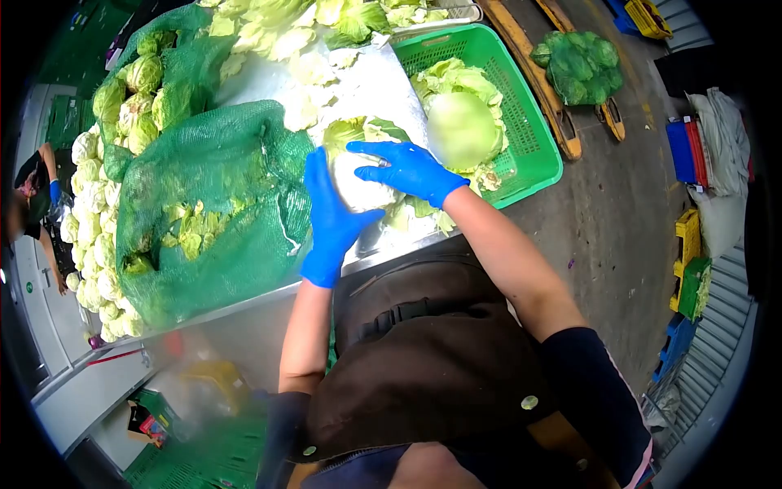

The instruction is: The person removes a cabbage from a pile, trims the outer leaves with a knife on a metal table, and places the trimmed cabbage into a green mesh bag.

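A pale cabbage [350,186] with green outer leaves sits on the metal table, between my two blue-gloved hands. My left hand [332,218] cups its left side, with the thumb along the near side. Across its upper right lies my right hand [414,173], fingers bent onto the leaves; a small shiny spot shows by these fingers, too small to make out. Just beyond my right hand stands a green crate [533,167] with cabbage leaves inside and a blurred pale round shape over them. Left of my left hand lies a green mesh sack [204,281] with leaves on it.
Loose leaves [277,37] are heaped at the table's far side. Trimmed cabbages [94,236] are piled at the left edge, near another person [37,196]. A filled net sack [577,69] rests by a wooden pallet [529,77] on the right floor.
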{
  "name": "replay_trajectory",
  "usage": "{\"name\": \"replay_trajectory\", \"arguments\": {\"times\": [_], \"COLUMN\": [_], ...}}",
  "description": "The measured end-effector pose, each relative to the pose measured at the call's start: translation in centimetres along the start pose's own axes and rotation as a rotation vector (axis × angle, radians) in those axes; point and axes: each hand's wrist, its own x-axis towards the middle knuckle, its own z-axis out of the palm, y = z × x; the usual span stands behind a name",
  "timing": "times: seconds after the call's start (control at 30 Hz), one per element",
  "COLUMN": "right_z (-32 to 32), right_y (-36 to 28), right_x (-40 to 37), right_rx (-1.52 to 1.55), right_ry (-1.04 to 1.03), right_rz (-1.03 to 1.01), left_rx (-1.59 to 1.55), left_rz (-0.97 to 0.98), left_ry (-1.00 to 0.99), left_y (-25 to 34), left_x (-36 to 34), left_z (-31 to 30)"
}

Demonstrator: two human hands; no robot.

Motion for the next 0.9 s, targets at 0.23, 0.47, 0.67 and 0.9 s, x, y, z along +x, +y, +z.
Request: {"name": "replay_trajectory", "arguments": {"times": [0.23, 0.47, 0.67, 0.9], "right_z": [1.2, -1.5, -4.3, -2.6], "right_y": [0.2, 4.9, 1.5, 3.3], "right_x": [-1.6, -3.9, -4.6, -4.0], "right_rx": [0.076, 0.276, -0.551, -0.599], "right_ry": [0.213, 0.313, 0.422, 0.402], "right_rz": [0.081, 0.311, -0.055, -0.058], "left_rx": [-0.719, -0.168, 0.05, -0.01], "left_rz": [-0.384, -0.157, -0.217, -0.097], "left_ry": [0.192, 0.12, 0.06, 0.016], "left_y": [-1.7, 1.4, 2.8, 4.6], "left_x": [-4.1, 2.3, 5.4, 6.3], "left_z": [3.8, 4.4, 5.1, 5.0]}}
